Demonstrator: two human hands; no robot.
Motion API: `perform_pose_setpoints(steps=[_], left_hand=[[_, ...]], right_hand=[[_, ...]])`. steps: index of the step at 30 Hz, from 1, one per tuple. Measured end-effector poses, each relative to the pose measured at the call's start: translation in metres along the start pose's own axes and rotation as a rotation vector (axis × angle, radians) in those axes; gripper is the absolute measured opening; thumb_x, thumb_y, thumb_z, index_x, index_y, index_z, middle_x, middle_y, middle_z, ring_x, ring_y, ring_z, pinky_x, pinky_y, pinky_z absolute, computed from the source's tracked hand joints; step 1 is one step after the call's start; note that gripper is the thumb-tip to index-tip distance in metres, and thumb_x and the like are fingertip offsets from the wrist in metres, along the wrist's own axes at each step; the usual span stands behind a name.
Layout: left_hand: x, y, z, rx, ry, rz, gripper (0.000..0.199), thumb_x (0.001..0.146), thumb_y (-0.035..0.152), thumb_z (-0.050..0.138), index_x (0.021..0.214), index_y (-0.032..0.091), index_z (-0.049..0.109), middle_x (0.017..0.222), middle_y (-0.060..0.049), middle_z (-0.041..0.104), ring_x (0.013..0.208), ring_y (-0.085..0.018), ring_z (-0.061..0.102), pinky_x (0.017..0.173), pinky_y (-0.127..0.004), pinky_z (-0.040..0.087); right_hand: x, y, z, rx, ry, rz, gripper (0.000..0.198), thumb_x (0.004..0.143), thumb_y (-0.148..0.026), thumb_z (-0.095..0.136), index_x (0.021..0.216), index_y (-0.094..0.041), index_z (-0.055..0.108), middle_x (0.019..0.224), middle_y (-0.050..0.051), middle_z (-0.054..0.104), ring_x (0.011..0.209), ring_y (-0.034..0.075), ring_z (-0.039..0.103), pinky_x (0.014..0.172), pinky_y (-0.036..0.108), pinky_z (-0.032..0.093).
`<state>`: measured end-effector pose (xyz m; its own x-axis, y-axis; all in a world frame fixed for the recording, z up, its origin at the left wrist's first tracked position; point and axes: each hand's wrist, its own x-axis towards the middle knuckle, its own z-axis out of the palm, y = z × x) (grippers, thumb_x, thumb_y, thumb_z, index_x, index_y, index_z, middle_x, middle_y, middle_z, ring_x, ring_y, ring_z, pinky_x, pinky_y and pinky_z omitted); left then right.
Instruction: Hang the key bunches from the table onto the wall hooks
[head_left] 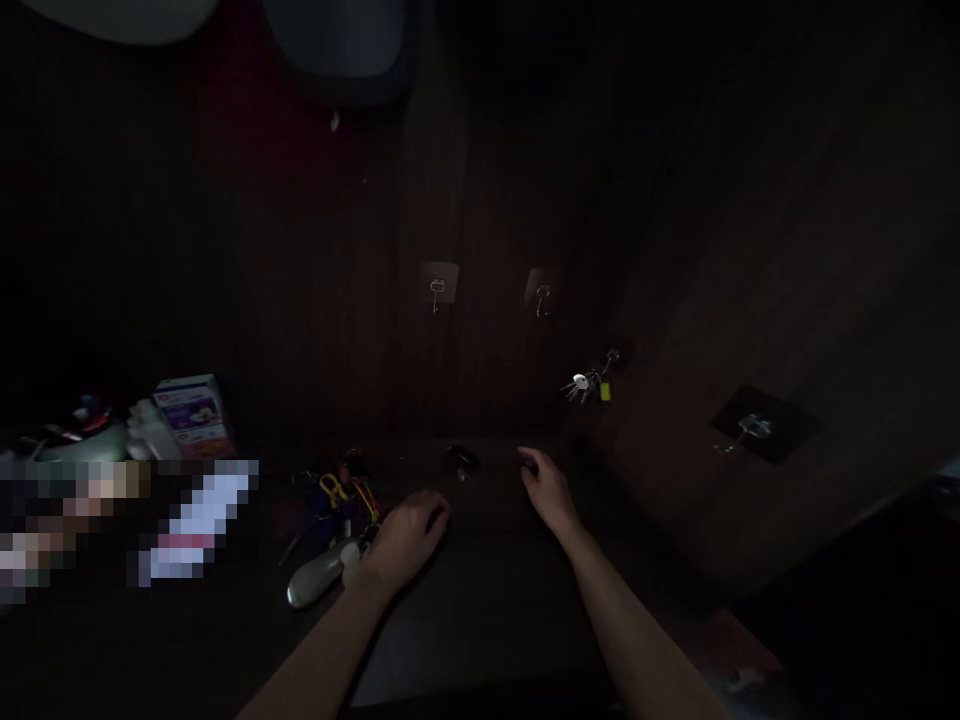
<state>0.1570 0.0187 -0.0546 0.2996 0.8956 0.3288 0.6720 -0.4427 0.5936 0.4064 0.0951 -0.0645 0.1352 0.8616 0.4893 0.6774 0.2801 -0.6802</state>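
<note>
In the dim head view, my left hand [409, 530] rests low over the shelf board, fingers loosely bent and thumb apart, with nothing visible in it. Right beside it are a tangle of coloured cords [337, 492] and a pale, rounded, long-handled object [322, 578]. My right hand [549, 490] is above the board further right, its thumb and fingers apart, and no held thing shows. Between the hands, towards the back panel, lies a small black looped object [461, 460] with a shiny bit; its kind is too dark to make out.
Metal hooks on adhesive pads [439, 283] are fixed to the back panel and the right wall. From one hangs a bunch of keys [581, 383] with a yellow tag [605, 392]. A purple-and-white box [193, 415] stands at left. Caps or bags [337, 45] hang above.
</note>
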Motion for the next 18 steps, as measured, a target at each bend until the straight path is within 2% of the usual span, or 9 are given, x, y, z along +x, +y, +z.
perform_pose_setpoints(steps=[11, 15, 18], left_hand=[[-0.002, 0.000, 0.001, 0.095, -0.016, 0.054, 0.018, 0.087, 0.019, 0.043, 0.088, 0.022, 0.060, 0.092, -0.003, 0.066, 0.090, -0.017, 0.061, 0.081, -0.027, 0.045], [-0.004, 0.001, 0.001, 0.138, -0.024, 0.099, 0.016, 0.086, 0.019, 0.045, 0.090, 0.022, 0.060, 0.089, -0.002, 0.065, 0.088, -0.017, 0.060, 0.080, -0.027, 0.044], [-0.005, 0.001, 0.002, 0.162, -0.020, 0.124, 0.016, 0.086, 0.019, 0.046, 0.090, 0.022, 0.060, 0.089, -0.002, 0.064, 0.087, -0.018, 0.059, 0.079, -0.027, 0.044]], right_hand=[[-0.023, -0.025, 0.021, 0.060, -0.160, -0.048, 0.028, 0.077, -0.019, 0.046, 0.098, -0.025, 0.064, 0.097, 0.002, 0.068, 0.094, 0.019, 0.063, 0.088, 0.037, 0.048], [-0.031, -0.042, 0.034, 0.085, -0.206, -0.116, 0.034, 0.080, -0.019, 0.046, 0.110, -0.026, 0.060, 0.108, 0.003, 0.065, 0.103, 0.019, 0.060, 0.093, 0.038, 0.045], [-0.037, -0.049, 0.040, 0.010, -0.267, -0.207, 0.041, 0.083, -0.021, 0.047, 0.123, -0.028, 0.053, 0.125, 0.004, 0.059, 0.116, 0.021, 0.052, 0.098, 0.041, 0.040]])
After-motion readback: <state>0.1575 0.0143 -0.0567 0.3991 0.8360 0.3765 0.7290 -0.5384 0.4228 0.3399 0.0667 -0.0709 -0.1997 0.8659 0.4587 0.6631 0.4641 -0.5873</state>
